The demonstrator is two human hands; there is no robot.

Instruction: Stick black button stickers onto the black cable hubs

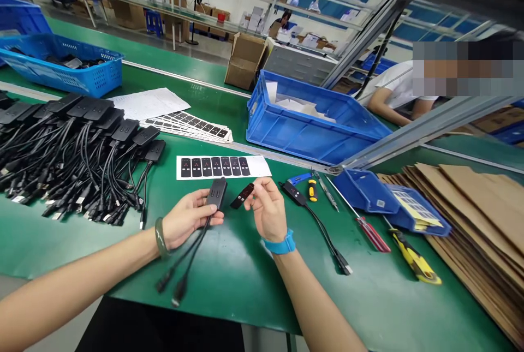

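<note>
My left hand [190, 215] is closed around a small black adapter box [216, 192] with two cables hanging from it over the bench's front. Between the thumb and fingers of my right hand [268, 207] is a black label sticker [242, 196] with small printed marks, held a little to the right of the box and apart from it. Behind both hands lies a white label sheet [260, 165] carrying a row of similar black stickers. To the right of my right hand rests another black adapter [292, 192] with its cables on the green bench.
A heap of cabled adapters [94, 112] covers the left side. Blue baskets [90, 76] and a blue crate [286, 128] stand behind. Screwdriver [370, 232], yellow cutter [415, 259], small blue trays [364, 191] and stacked cardboard [483, 232] are at right. A co-worker [393, 87] sits beyond.
</note>
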